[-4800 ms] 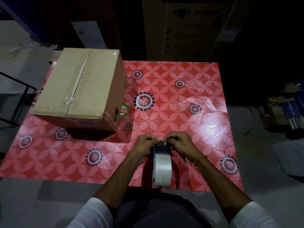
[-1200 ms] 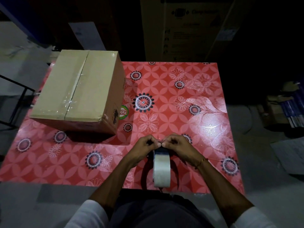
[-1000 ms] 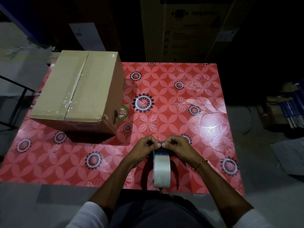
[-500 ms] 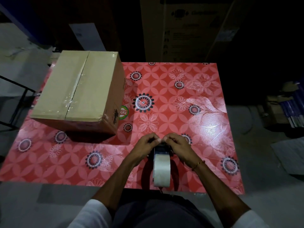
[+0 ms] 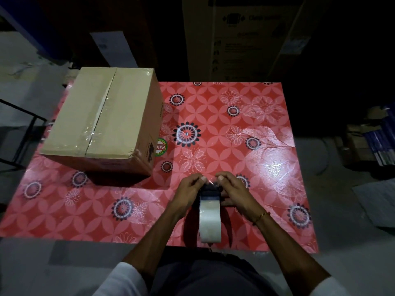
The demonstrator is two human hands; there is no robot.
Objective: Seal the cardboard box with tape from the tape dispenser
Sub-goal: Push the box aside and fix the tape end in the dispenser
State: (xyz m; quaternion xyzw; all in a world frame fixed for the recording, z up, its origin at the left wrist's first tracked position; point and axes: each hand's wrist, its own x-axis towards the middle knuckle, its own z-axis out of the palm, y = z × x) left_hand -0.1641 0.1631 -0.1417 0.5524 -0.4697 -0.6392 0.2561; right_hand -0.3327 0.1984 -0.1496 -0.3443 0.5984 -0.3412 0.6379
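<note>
A brown cardboard box (image 5: 102, 122) sits on the far left of the red flowered table (image 5: 245, 146), its top flaps closed, with clear tape shining along the middle seam. A black tape dispenser (image 5: 210, 212) with a roll of clear tape stands near the table's front edge, in front of me. My left hand (image 5: 189, 189) and my right hand (image 5: 234, 190) are on either side of its front end. Thumbs and forefingers pinch a short strip of clear tape stretched between them above the dispenser's head.
A tall dark carton (image 5: 241, 37) stands behind the table. A black metal frame (image 5: 19, 124) is at the left, and stacked items (image 5: 376, 142) lie on the floor at the right. A round green sticker (image 5: 161, 147) lies beside the box.
My two hands, which met fingertip to fingertip over the dispenser head, have drawn slightly apart, and the tape strip now shows between them. The box has not moved.
</note>
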